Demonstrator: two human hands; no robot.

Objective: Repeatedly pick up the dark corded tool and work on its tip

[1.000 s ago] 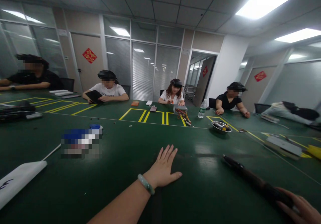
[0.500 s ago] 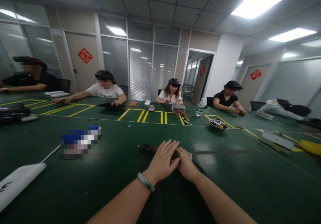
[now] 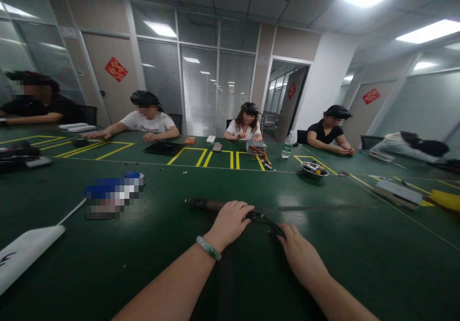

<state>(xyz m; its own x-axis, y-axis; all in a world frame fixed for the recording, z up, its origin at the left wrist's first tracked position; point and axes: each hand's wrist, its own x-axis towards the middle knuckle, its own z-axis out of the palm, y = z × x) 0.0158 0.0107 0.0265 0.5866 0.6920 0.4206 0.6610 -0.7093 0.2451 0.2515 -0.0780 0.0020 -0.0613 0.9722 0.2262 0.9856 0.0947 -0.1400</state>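
Observation:
A dark corded electric screwdriver (image 3: pixel 212 206) lies across the green table in front of me, its narrow tip towards the left. My left hand (image 3: pixel 233 219), with a green bangle at the wrist, is closed over the rear of its body, covering that part. From the tool's right end a black cable (image 3: pixel 268 220) curves down to my right hand (image 3: pixel 298 246). My right fingers are closed around the cable, and the rest of it is hidden under the hand and forearm.
A blurred blue and white package (image 3: pixel 115 194) and a white bag-like item (image 3: pixel 28 258) lie to the left. Ahead are a metal bowl (image 3: pixel 314 169) of small parts, a water bottle (image 3: pixel 288 144) and a metal box with wires (image 3: pixel 256 146). Several people sit across the table.
My right hand has moved away from my left, to the right and towards me, onto the cable. My left hand has curled over the screwdriver. Across the table, a person's hand has left a black panel.

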